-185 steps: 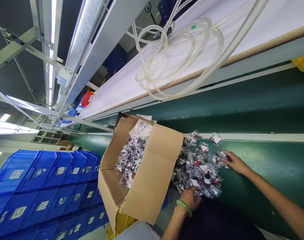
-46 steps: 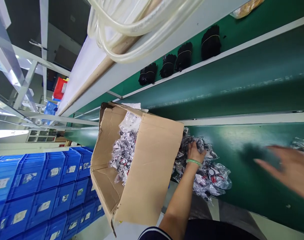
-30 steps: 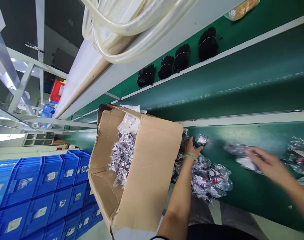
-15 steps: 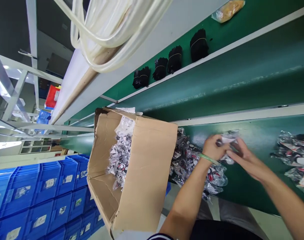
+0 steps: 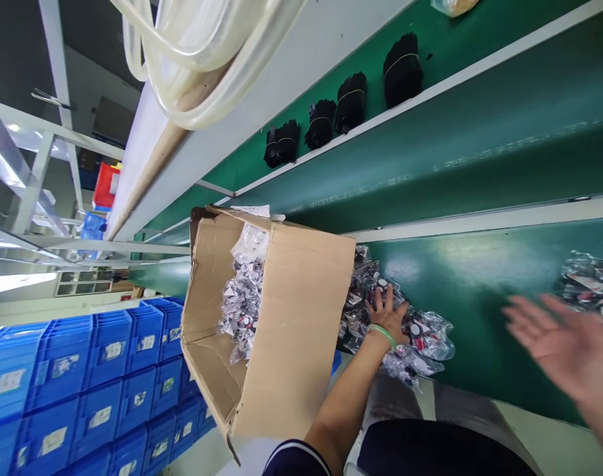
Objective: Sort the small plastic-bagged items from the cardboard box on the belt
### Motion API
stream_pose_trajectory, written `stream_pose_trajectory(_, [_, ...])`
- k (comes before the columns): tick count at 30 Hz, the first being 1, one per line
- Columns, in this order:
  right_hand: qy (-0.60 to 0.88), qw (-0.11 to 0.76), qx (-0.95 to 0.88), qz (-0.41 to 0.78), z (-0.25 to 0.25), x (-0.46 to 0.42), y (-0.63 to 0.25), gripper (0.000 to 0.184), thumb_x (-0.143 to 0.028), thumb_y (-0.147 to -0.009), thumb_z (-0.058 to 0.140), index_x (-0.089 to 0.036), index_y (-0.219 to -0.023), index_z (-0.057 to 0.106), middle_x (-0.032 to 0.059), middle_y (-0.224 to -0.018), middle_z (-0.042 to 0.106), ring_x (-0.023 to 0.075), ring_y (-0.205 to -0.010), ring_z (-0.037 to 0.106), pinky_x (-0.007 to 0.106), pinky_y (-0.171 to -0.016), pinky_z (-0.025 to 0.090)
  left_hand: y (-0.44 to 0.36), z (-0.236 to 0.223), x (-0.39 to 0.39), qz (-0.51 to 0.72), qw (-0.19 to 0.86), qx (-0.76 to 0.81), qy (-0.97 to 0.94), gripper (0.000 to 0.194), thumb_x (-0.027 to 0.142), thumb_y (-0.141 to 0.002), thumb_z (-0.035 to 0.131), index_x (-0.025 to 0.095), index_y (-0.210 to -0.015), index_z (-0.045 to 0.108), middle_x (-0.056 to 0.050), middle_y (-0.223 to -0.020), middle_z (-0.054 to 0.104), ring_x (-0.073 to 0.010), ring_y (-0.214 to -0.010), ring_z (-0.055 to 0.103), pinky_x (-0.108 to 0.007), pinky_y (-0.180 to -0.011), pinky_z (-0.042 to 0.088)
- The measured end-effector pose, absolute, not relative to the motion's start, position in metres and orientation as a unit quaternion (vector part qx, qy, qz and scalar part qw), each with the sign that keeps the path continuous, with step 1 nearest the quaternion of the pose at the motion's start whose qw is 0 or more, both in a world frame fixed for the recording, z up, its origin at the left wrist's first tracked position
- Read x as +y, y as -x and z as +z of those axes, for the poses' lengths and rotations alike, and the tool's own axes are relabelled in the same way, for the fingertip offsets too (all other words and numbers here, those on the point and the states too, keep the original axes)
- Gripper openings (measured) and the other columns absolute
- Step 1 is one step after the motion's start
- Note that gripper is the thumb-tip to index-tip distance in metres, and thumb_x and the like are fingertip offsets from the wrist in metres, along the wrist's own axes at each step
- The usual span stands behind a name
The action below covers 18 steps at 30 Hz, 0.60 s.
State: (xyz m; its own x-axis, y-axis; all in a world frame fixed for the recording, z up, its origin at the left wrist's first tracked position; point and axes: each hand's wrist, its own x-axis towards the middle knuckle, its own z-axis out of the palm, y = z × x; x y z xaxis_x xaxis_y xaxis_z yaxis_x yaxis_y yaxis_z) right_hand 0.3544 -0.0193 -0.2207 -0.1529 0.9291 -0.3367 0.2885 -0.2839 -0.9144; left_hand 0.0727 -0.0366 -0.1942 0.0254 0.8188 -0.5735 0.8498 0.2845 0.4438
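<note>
My left hand (image 5: 389, 318), with a green bangle (image 5: 383, 334) at the wrist, lies with fingers spread on a pile of clear plastic packets (image 5: 425, 340). The packets hold small black, red and white parts that I cannot make out exactly. Over the green work surface (image 5: 475, 291), my right hand (image 5: 564, 347) is open and slightly blurred, palm showing, with nothing in it. Beside it at the right edge lies a second group of similar packets (image 5: 586, 284).
Left of the pile, a tilted cardboard box (image 5: 301, 330) holds more packets (image 5: 242, 297). Black banded bundles (image 5: 351, 102) line the upper green shelf (image 5: 450, 59). Clear tubing (image 5: 197, 99) hangs above. Blue bins (image 5: 73, 383) are stacked at the lower left.
Both hands were together around a small clear packet. Now they are apart: the left has moved left onto the pile, the right has moved right, open and without the packet.
</note>
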Motion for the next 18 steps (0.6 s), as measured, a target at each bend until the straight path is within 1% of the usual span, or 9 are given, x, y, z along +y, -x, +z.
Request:
stream_pose_trajectory(1, [0.568,0.267,-0.538,0.563,-0.227,-0.032,-0.325,0.095,-0.086,-0.083,0.034,-0.029,-0.157,0.016,0.016,-0.148,0.04,0.0377,-0.131,0.043,0.058,-0.099,0.048,-0.071,-0.198,-0.04,-0.037,0.37,0.701,-0.609,0.088,0.013,-0.05,0.087,0.03,-0.131,0.058,-0.009,-0.166,0.009,-0.0498,-0.147,0.008,-0.077,-0.113,0.009])
stream_pose_trajectory(3, [0.559,0.216,-0.576,0.556,-0.239,-0.051,-0.272,0.108,-0.08,-0.059,0.066,-0.021,-0.146,0.043,0.0211,-0.144,0.042,0.0506,-0.136,0.027,0.073,-0.104,0.03,-0.07,-0.199,-0.042,-0.049,0.324,0.704,-0.63,0.069,0.012,-0.068,0.073,0.029,-0.133,0.057,-0.01,-0.164,0.016,-0.0461,-0.144,0.021,-0.069,-0.112,0.026])
stream_pose_trajectory(5, [0.553,0.216,-0.596,0.541,-0.248,-0.06,-0.239,0.087,-0.073,-0.058,0.06,-0.017,-0.125,0.061,0.0217,-0.138,0.047,0.0556,-0.134,0.023,0.079,-0.103,0.021,-0.068,-0.196,-0.039,-0.046,0.298,0.712,-0.634,0.056,0.011,-0.076,0.062,0.027,-0.13,0.059,-0.01,-0.159,0.027,-0.0417,-0.139,0.03,-0.061,-0.111,0.035])
stream_pose_trajectory(6, [0.554,0.224,-0.596,0.537,-0.25,-0.059,-0.234,0.078,-0.071,-0.059,0.056,-0.017,-0.116,0.064,0.022,-0.131,0.052,0.0557,-0.13,0.03,0.079,-0.102,0.023,-0.066,-0.195,-0.037,-0.036,0.292,0.717,-0.632,0.052,0.011,-0.078,0.059,0.027,-0.127,0.061,-0.01,-0.155,0.032,-0.0391,-0.137,0.033,-0.057,-0.111,0.037])
stream_pose_trajectory(8, [0.573,0.242,-0.564,0.544,-0.253,-0.051,-0.241,0.069,-0.067,-0.06,0.054,-0.017,-0.106,0.063,0.0205,-0.113,0.06,0.0499,-0.114,0.049,0.072,-0.1,0.034,-0.061,-0.192,-0.033,-0.005,0.287,0.728,-0.622,0.045,0.01,-0.079,0.056,0.025,-0.121,0.064,-0.009,-0.148,0.041,-0.0332,-0.133,0.038,-0.049,-0.113,0.037])
stream_pose_trajectory(10, [0.605,0.279,-0.442,0.601,-0.25,-0.038,-0.263,0.067,-0.064,-0.055,0.066,-0.02,-0.105,0.059,0.0165,-0.105,0.062,0.0439,-0.105,0.056,0.065,-0.098,0.042,-0.056,-0.188,-0.031,0.028,0.288,0.746,-0.6,0.04,0.01,-0.08,0.055,0.022,-0.116,0.067,-0.009,-0.144,0.044,-0.0302,-0.132,0.04,-0.045,-0.115,0.034])
stream_pose_trajectory(14, [0.58,0.358,-0.207,0.702,-0.229,-0.02,-0.3,0.071,-0.069,-0.046,0.08,-0.026,-0.095,0.052,0.0109,-0.106,0.064,0.0374,-0.111,0.057,0.048,-0.091,0.054,-0.071,-0.173,-0.037,0.139,0.345,0.735,-0.567,0.056,0.021,-0.074,0.071,0.023,-0.129,0.06,-0.012,-0.157,0.029,-0.0394,-0.144,0.024,-0.058,-0.119,0.021])
stream_pose_trajectory(16, [0.564,0.368,-0.196,0.713,-0.216,-0.018,-0.304,0.072,-0.073,-0.046,0.081,-0.026,-0.093,0.054,0.0102,-0.103,0.065,0.036,-0.11,0.059,0.046,-0.086,0.057,-0.093,-0.166,-0.043,0.237,0.467,0.658,-0.541,0.078,0.03,-0.07,0.077,0.028,-0.143,0.047,-0.012,-0.157,0.03,-0.0379,-0.14,0.034,-0.057,-0.115,0.031])
stream_pose_trajectory(18, [0.537,0.376,-0.182,0.733,-0.203,-0.018,-0.305,0.07,-0.073,-0.047,0.083,-0.026,-0.093,0.058,0.0087,-0.103,0.066,0.0357,-0.11,0.059,0.047,-0.087,0.058,-0.116,-0.162,-0.048,0.313,0.573,0.586,-0.48,0.089,0.036,-0.066,0.081,0.028,-0.145,0.042,-0.012,-0.147,0.046,-0.0323,-0.123,0.054,-0.049,-0.104,0.047])
